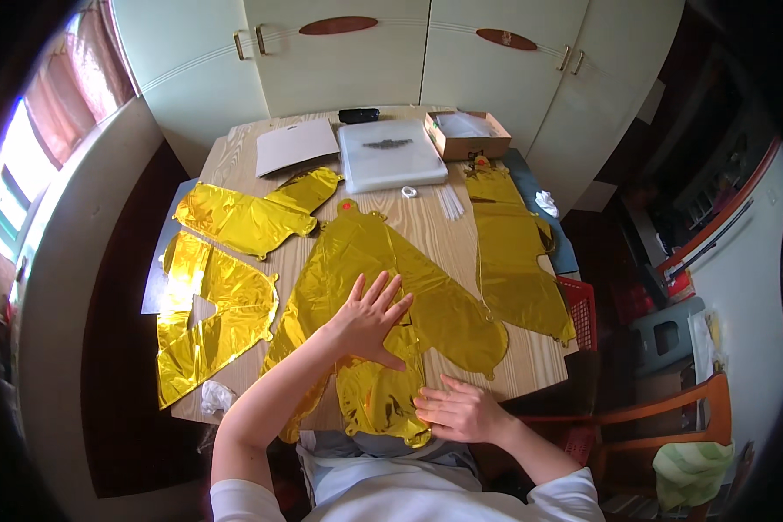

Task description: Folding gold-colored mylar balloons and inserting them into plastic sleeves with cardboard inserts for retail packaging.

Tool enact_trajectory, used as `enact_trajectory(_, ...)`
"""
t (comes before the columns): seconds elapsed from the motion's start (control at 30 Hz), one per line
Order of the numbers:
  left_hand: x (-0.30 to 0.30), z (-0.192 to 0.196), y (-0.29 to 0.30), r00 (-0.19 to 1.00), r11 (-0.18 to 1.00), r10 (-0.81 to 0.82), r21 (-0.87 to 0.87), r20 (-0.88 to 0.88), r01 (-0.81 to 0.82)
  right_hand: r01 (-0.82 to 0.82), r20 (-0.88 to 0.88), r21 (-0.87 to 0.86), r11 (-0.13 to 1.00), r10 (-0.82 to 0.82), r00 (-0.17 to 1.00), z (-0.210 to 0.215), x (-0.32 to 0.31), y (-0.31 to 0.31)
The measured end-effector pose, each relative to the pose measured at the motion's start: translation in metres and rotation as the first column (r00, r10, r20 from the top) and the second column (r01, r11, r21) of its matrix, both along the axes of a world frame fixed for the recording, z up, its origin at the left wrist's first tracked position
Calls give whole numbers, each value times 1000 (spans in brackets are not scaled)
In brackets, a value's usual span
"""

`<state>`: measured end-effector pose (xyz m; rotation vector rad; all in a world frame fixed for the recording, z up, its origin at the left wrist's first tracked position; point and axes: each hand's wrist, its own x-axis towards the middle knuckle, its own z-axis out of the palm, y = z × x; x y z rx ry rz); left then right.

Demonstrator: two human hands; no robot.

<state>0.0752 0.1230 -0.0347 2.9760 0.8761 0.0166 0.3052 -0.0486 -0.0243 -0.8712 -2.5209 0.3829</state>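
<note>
A large flat gold foil balloon (357,252), not inflated, lies creased across the middle of the table, its lower part reaching the near edge. My left hand (370,322) rests on its middle with the fingers spread. At the near edge my right hand (465,411) lies with fingers stretched out, the tips touching the balloon's lower right border. Both hands hold nothing. More flat gold foil balloons surround it: one at the upper left (244,217), one at the lower left (235,322), and one on the right (518,252).
Along the back of the wooden table (531,370) are a pale sheet (296,146), a stack of clear plastic bags (391,170), a black tray (358,115) and a cardboard box (468,143). Crumpled white tissue (217,398) sits at the near left. A wooden chair (713,404) stands at the right.
</note>
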Motion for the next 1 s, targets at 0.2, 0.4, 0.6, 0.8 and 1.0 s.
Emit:
enact_trajectory(0.2,2,4,-1,1000,999,13,-30,17,-12,262,116,82,962,-271,956,-10,36,61)
enact_trajectory(0.4,2,4,-3,999,998,26,-52,22,-25,337,333,56,940,-336,881,-18,33,73)
enact_trajectory(0.6,1,4,-3,999,998,28,-49,32,-26,370,357,37,928,-359,863,-14,32,68)
enact_trajectory(0.8,0,3,1,999,999,38,-15,-8,-38,382,365,43,923,-370,854,-16,35,64)
enact_trajectory(1.0,-3,5,5,999,998,49,-25,7,-49,396,362,25,918,-378,852,-15,38,58)
